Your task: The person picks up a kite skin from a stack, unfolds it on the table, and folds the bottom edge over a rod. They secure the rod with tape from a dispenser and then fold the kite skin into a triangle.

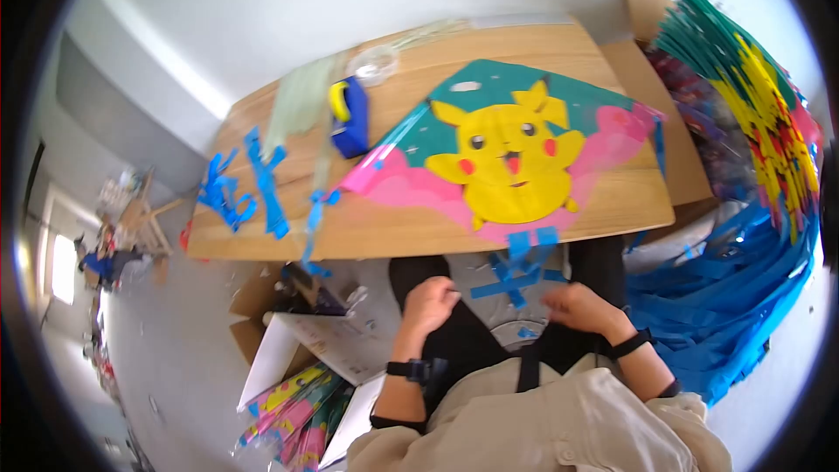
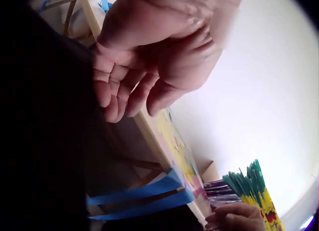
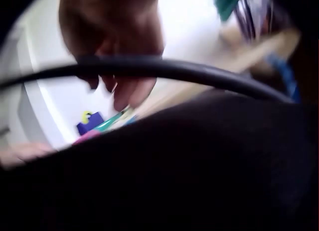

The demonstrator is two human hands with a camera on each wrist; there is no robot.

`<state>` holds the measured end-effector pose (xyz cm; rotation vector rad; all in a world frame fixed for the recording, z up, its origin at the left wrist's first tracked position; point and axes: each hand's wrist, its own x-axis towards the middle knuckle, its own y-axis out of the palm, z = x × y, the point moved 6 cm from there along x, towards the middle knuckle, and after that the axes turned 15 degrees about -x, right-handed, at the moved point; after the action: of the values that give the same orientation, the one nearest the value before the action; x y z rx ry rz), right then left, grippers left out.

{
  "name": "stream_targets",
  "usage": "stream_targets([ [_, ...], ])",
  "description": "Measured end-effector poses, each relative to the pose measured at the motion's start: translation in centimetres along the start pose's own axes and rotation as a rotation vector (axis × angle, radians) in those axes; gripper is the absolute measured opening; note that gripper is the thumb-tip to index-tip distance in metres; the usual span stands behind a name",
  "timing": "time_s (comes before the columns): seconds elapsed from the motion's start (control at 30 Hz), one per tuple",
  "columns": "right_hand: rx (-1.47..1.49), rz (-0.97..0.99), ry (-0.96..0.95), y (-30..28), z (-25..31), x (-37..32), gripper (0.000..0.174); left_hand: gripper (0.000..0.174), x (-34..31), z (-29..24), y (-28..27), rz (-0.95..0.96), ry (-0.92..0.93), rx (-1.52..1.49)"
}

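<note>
A diamond-shaped kite (image 1: 520,162) with a yellow cartoon figure on green and pink lies flat on the wooden table (image 1: 384,232). Blue ribbon tails (image 1: 520,273) hang from its near tip over the table edge, between the person's knees. Above the left thigh is my left hand (image 1: 428,304), its fingers loosely curled and nothing showing between them in the left wrist view. My right hand (image 1: 581,308) hovers over the right thigh, just right of the ribbon tails. Its fingers (image 3: 130,94) hang down, blurred, with a dark band crossing in front of them.
A blue tape dispenser (image 1: 351,127) with yellow tape stands left of the kite. Blue ribbon pieces (image 1: 266,183) lie at the table's left. At right, a box (image 1: 690,166) sits beside bundled kites (image 1: 752,96) with long blue tails. Another open box (image 1: 301,341) stands lower left.
</note>
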<state>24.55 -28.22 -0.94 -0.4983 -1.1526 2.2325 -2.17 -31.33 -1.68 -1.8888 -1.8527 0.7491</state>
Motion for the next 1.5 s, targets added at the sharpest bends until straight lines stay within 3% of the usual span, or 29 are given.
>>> stream_targets([
  [0.03, 0.001, 0.001, -0.037, 0.7, 0.6, 0.1, 0.025, 0.020, -0.5, 0.4, 0.7, 0.054, 0.085, 0.057],
  [0.1, -0.209, 0.514, -0.139, 4.0, 1.4, -0.6, 0.035, 0.020, -1.3, 0.9, 1.8, 0.105, 0.147, -0.018],
  [0.13, -0.225, 0.513, -0.164, 4.1, 1.4, -0.3, 0.035, 0.019, -1.6, 0.9, 1.7, 0.075, 0.155, -0.045],
  [0.2, -0.179, 0.422, -0.003, 3.4, 0.6, 0.3, 0.038, 0.019, -2.3, 1.1, 1.4, 0.029, 0.159, -0.072],
  [0.27, -0.192, 0.408, 0.035, 2.2, 0.9, 1.2, 0.038, 0.019, -2.8, 1.7, 0.6, -0.017, 0.177, -0.358],
  [0.3, -0.191, 0.399, 0.063, 1.2, 1.5, 1.6, 0.037, 0.019, -3.2, 1.8, 0.0, -0.036, 0.182, -0.357],
  [0.4, -0.098, 0.302, 0.048, -0.5, 2.1, 3.2, 0.034, 0.017, -3.6, 2.9, -1.9, -0.084, 0.123, -0.528],
  [0.47, 0.014, 0.253, 0.072, -1.0, 2.2, 4.5, 0.032, 0.011, -3.8, 6.0, -3.9, -0.391, -0.027, -0.893],
  [0.57, 0.159, 0.126, 0.098, -1.1, 2.7, 6.7, 0.025, 0.008, -4.3, 10.0, -8.8, -0.793, -0.065, -0.854],
  [0.63, 0.163, -0.006, 0.152, -1.2, 2.8, 8.0, 0.024, 0.008, -4.4, 13.5, -12.7, -1.024, 0.044, -0.642],
  [0.7, 0.142, -0.032, 0.123, -0.8, 3.5, 9.2, 0.021, 0.013, -4.6, 15.3, -16.8, -1.187, 0.015, -0.384],
  [0.8, 0.187, 0.004, 0.102, -0.4, 4.4, 10.8, 0.018, 0.033, -3.1, 18.3, -23.5, -1.203, -0.284, -0.178],
  [0.83, 0.188, 0.020, 0.100, -0.7, 5.0, 11.5, 0.018, 0.045, -2.1, 19.1, -25.6, -1.165, -0.309, 0.035],
  [0.93, 0.197, 0.022, 0.087, -0.7, 5.3, 13.2, 0.019, 0.056, 1.7, 20.7, -29.8, -1.056, -0.354, 0.202],
  [1.0, 0.161, -0.001, 0.096, -1.0, 5.3, 14.2, 0.019, 0.070, 4.2, 21.4, -31.2, -0.928, -0.542, 0.288],
  [1.03, 0.163, 0.001, 0.097, -1.1, 5.4, 14.7, 0.019, 0.070, 5.0, 21.2, -31.5, -0.926, -0.544, 0.289],
  [1.1, 0.128, 0.019, 0.141, -1.1, 5.4, 15.4, 0.019, 0.063, 6.8, 21.9, -31.0, -0.669, -0.703, 0.371],
  [1.17, 0.103, 0.034, 0.133, -1.2, 5.5, 16.0, 0.020, 0.058, 8.0, 29.8, -30.7, -0.686, -0.659, 0.444],
  [1.23, 0.079, 0.051, 0.124, -1.0, 5.6, 16.4, 0.021, 0.054, 8.5, 29.8, -31.8, -0.702, -0.616, 0.516],
  [1.33, 0.049, 0.063, 0.111, -0.7, 5.7, 16.8, 0.022, 0.058, 7.8, 29.8, -33.6, -0.760, -0.728, 0.278],
  [1.5, 0.027, 0.097, 0.095, -0.6, 6.1, 17.1, 0.020, 0.058, 6.9, 32.8, -37.3, -0.800, -0.729, 0.387],
])
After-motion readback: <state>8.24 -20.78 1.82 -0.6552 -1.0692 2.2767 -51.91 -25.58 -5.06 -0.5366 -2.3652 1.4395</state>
